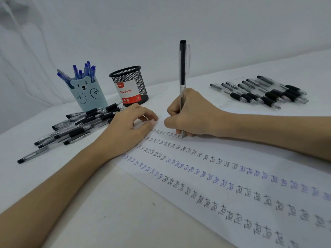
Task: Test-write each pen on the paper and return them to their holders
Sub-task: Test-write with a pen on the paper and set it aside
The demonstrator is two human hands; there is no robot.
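Observation:
My right hand [191,113] grips a clear black-ink pen [182,68] held nearly upright, its tip touching the white paper [223,176] at the end of the top row of written words. My left hand [132,126] rests flat-curled on the paper's left edge, holding nothing. The paper carries several rows of "Test" in black and blue ink. A blue bear-faced holder [87,94] holds several blue pens. Beside it stands a black mesh holder [129,85] with a red "Ball Pens" label; I see no pens sticking out of it.
A loose pile of black pens [80,126] lies left of my left hand, in front of the holders. Another group of black pens [261,92] lies at the far right of the white table. A white wall stands behind.

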